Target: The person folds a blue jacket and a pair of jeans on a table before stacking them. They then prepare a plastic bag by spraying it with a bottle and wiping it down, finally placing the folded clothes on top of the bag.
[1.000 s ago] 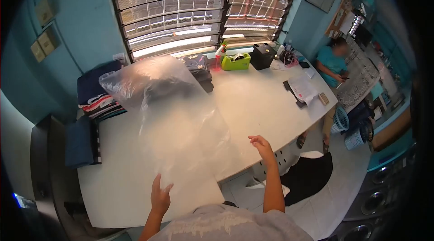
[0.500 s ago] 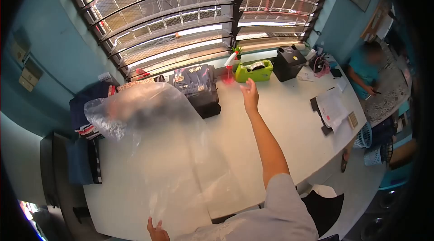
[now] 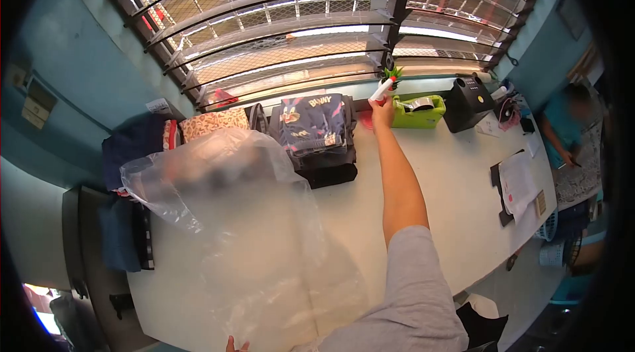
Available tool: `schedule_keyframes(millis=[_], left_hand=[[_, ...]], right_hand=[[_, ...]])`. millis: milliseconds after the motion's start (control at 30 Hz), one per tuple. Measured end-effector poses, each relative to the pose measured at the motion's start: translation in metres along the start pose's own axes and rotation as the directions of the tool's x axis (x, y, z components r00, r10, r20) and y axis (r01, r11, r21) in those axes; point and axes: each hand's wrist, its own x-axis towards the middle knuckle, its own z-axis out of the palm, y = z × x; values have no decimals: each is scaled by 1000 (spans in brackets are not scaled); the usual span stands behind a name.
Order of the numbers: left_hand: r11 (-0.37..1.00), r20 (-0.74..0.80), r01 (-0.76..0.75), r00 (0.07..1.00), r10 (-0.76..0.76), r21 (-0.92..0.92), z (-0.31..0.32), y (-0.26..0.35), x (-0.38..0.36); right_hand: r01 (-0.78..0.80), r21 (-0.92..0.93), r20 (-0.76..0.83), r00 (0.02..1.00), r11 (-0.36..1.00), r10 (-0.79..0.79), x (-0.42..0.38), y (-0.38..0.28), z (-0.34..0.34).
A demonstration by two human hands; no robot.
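My right hand (image 3: 381,115) reaches to the back of the table, its fingers closed around the neck of a spray bottle (image 3: 383,91) with a white and red trigger head. Its reddish-pink lower part is mostly hidden behind the hand. At the bottom edge, only the fingers of my left hand (image 3: 236,345) show, apart and holding nothing visible, near the lower end of a clear plastic bag (image 3: 264,273). That large bag lies spread over the table, its far part rumpled near the clothes.
Folded clothes (image 3: 316,120) and a patterned cloth (image 3: 215,123) lie along the window side. Right of the bottle stand a green tape dispenser (image 3: 418,120) and a black box (image 3: 468,104). Papers (image 3: 518,180) lie on the table's right. Another person (image 3: 562,120) sits beyond.
My right hand has moved forward from open air and closed on the spray bottle. My left hand sits lower, mostly out of view. The camera view has shifted.
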Motion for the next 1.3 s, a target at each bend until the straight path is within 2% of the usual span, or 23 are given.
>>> schedule_keyframes(millis=[33, 67, 167, 200, 267, 333, 367, 433, 467, 567, 667, 700, 800, 933, 967, 1067, 1100, 1133, 1233, 1300], left_hand=[[996, -29, -39, 999, 41, 81, 4, 16, -4], [993, -51, -56, 997, 61, 106, 8, 30, -9], [923, -52, -77, 993, 104, 377, 13, 25, -5], [856, -35, -219, 963, 266, 468, 24, 60, -7], [632, 42, -460, 827, 561, 624, 54, 172, -14], [529, 190, -548, 789, 584, 648, 53, 190, -14], [470, 266, -595, 760, 592, 652, 51, 195, -14], [292, 427, -739, 613, 665, 607, 46, 202, -8], [197, 500, -796, 529, 685, 573, 45, 205, -6], [174, 687, -876, 463, 561, 449, 41, 221, -3], [124, 736, -885, 444, 511, 449, 49, 238, -8], [84, 739, -893, 415, 531, 442, 50, 243, -9], [141, 728, -884, 450, 517, 446, 46, 243, -5], [127, 710, -909, 392, 585, 398, 38, 248, 5], [153, 710, -911, 397, 582, 384, 33, 253, 3], [235, 644, -915, 398, 653, 328, 26, 265, 15], [214, 627, -914, 394, 672, 344, 23, 265, 22], [191, 609, -914, 384, 694, 359, 19, 265, 29], [59, 618, -938, 272, 737, 343, 11, 266, 50], [-14, 645, -947, 207, 736, 320, 6, 257, 65]], right_hand=[[188, -73, -111, 974, 980, -195, 25, 38, 19], [191, 12, -85, 978, 981, -189, 21, 36, 18], [221, 237, 15, 973, 946, -231, -4, 27, 7], [246, 292, 62, 960, 924, -275, -16, 21, 1], [270, 401, 134, 928, 875, -348, -46, 4, -22], [266, 512, 187, 894, 817, -408, -85, -27, -51], [214, 566, 236, 883, 796, -406, -98, -36, -64], [115, 654, 324, 851, 748, -414, -119, -53, -93], [130, 660, 339, 828, 740, -447, -129, -64, -108], [127, 687, 397, 760, 716, -515, -165, -86, -155], [66, 701, 441, 743, 711, -503, -220, -113, -204], [90, 681, 459, 720, 726, -520, -234, -112, -217], [61, 697, 497, 677, 715, -543, -279, -111, -244], [64, 626, 539, 685, 777, -491, -353, -105, -270], [11, 606, 532, 738, 795, -416, -375, -98, -273], [-124, 633, 523, 796, 764, -304, -451, -94, -281], [-123, 676, 514, 785, 726, -346, -476, -94, -280], [-118, 650, 506, 805, 751, -311, -499, -86, -277], [-72, 509, 469, 859, 857, -207, -564, -52, -262], [-50, 517, 417, 886, 855, -200, -608, -46, -245]])
